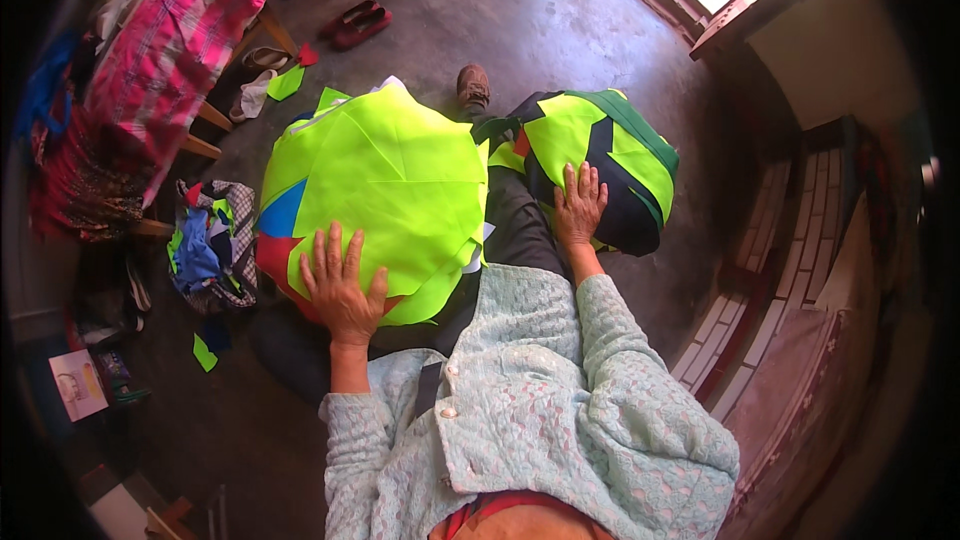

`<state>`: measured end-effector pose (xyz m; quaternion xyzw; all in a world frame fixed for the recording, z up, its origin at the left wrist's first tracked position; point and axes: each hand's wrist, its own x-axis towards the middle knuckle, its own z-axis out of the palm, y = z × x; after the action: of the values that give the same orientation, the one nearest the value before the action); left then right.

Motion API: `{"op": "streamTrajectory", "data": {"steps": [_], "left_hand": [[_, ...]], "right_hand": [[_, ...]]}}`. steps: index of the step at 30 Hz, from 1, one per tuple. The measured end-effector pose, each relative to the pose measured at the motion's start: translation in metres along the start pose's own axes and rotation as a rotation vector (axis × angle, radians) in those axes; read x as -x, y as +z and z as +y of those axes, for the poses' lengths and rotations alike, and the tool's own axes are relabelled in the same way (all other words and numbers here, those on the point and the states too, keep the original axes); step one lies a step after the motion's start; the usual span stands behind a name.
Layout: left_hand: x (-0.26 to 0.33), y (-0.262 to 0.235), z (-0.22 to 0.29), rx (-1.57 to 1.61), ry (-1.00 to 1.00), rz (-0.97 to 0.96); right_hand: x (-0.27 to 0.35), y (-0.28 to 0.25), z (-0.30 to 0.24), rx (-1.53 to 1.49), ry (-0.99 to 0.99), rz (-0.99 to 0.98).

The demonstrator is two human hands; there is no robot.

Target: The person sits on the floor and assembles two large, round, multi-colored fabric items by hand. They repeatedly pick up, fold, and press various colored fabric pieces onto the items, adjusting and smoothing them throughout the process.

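In front of me on the left sits a large round bundle of neon yellow fabric pieces [390, 165], with blue, red and white bits showing at its edges. My left hand [345, 290] lies on its near side, fingers spread, holding nothing. To the right is a smaller bundle of neon yellow, navy and green fabric [615, 165]. My right hand [580, 205] rests flat on its near left side with the fingers stretched out. What lies beneath the top layers of both bundles is hidden.
A pink plaid cloth [180, 65] drapes over wooden furniture at the left. Below it, a checked bag [215, 250] holds fabric scraps. Dark red shoes [357, 25] and a green scrap [204, 352] lie on the floor. Tiled steps [790, 270] stand at the right.
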<state>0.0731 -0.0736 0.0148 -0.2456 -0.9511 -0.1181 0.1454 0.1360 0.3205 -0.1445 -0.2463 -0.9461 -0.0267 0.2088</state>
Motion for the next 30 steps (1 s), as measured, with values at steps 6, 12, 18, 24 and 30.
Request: {"op": "streamTrajectory", "data": {"steps": [6,12,18,24,30], "left_hand": [[0.000,0.001,0.000,-0.005,-0.001,0.016],[0.002,0.002,-0.001,0.012,-0.006,0.035],[0.000,0.003,-0.001,0.029,-0.001,0.041],[0.002,0.002,-0.002,0.048,-0.019,0.054],[0.004,0.000,-0.004,0.095,-0.023,0.083]], "right_hand": [[0.000,0.001,-0.001,-0.042,0.018,0.016],[-0.001,-0.004,-0.003,-0.135,0.044,0.026],[0.003,-0.010,-0.008,-0.468,0.098,0.054],[-0.019,-0.048,-0.048,-1.278,0.579,-0.115],[-0.063,-0.098,-0.091,-1.810,0.647,-0.192]]}}
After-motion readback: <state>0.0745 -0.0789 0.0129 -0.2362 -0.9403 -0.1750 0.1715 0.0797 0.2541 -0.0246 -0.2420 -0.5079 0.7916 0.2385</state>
